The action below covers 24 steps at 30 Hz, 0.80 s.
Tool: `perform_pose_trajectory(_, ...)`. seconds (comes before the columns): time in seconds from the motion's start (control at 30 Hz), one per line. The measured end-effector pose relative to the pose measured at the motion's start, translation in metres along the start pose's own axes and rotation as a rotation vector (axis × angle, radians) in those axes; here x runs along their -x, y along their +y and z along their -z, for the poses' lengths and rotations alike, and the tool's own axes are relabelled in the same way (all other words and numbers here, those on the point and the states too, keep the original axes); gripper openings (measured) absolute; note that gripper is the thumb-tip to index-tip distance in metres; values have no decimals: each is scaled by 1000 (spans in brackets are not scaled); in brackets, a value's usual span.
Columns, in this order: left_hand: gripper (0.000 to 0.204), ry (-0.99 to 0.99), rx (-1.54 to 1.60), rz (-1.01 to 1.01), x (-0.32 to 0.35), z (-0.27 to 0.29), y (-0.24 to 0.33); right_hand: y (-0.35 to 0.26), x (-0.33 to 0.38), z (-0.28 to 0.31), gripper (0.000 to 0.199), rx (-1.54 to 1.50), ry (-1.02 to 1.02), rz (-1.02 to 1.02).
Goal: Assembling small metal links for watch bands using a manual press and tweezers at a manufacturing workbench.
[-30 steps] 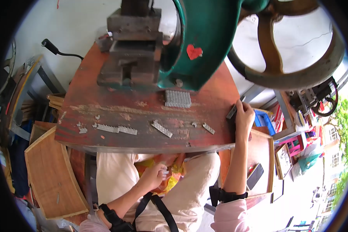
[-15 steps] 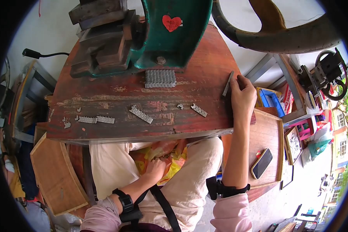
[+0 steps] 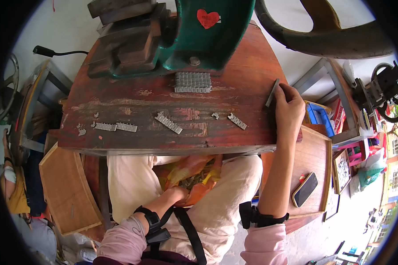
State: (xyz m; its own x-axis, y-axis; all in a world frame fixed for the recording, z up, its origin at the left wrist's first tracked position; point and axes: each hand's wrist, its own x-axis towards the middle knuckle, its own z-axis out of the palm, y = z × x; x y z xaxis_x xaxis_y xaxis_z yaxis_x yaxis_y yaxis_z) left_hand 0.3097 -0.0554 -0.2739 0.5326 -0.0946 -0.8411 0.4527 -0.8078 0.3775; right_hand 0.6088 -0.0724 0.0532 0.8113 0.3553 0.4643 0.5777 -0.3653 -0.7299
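Right hand [image 3: 289,108] sat at the right edge of the red tabletop [image 3: 132,99], fingers pinched on a thin grey metal strip [image 3: 272,93], holding it tilted with its lower end on the wood. Left hand [image 3: 177,193] was down in the lap, below the tabletop edge, fingers curled into an orange-yellow bag [image 3: 194,174] of small metal pieces; couldn't tell whether it gripped anything.

Just left of the right hand: a short toothed metal piece [image 3: 237,121], then a tiny bit [image 3: 215,115], then a longer toothed piece [image 3: 168,123] lying diagonally. Further left, well apart from both hands, a pair of toothed pieces [image 3: 116,127] lay end to end with a few small scraps beside them.

Beyond those, up and left of the right hand, a stack of ridged metal strips [image 3: 193,82] lay against the base of a green press [image 3: 208,35] bearing a red heart sticker [image 3: 207,18].

Below the right forearm, a wooden side tray [image 3: 316,154] carried a dark phone [image 3: 304,189]. Both wrists wore black straps.
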Motion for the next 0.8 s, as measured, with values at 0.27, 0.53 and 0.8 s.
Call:
perform_pose_trajectory(0.27,9,1254,-59,-404,-139,-131,11,4,-8,-7,31,-113,-135,84)
perform_pose_trajectory(0.53,23,1271,322,-435,201,10,42,52,-21,6,39,-216,-267,-136)
perform_pose_trajectory(0.8,26,1750,867,623,359,-76,-91,128,-59,16,44,-226,-200,-52)
